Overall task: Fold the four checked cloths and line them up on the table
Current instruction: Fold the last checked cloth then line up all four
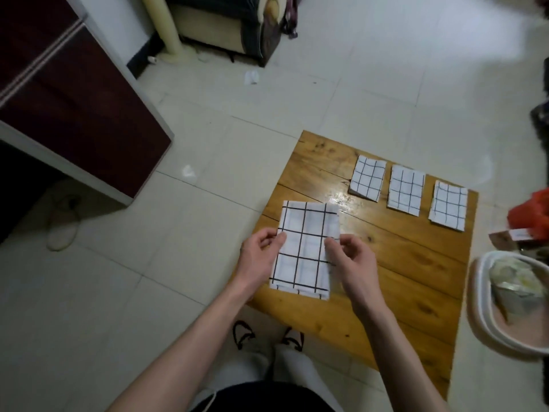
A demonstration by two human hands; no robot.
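Head view: we pinch the fourth cloth [304,248] with left hand [261,251] and right hand [350,260], near the tabletop [416,263] edge, well apart from the three folded cloths [405,193]. Uneven pinch could skew the fold.

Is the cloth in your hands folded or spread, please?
Folded: the cloth shows layered edges at its near end, held by both hands.

Pale tiled floor [124,292], dark red cabinet [74,108], glare on tiles

A dark red cabinet [74,93] stands on the tiled floor [118,292]; a white basin [487,328] sits beside a red bag [531,212].
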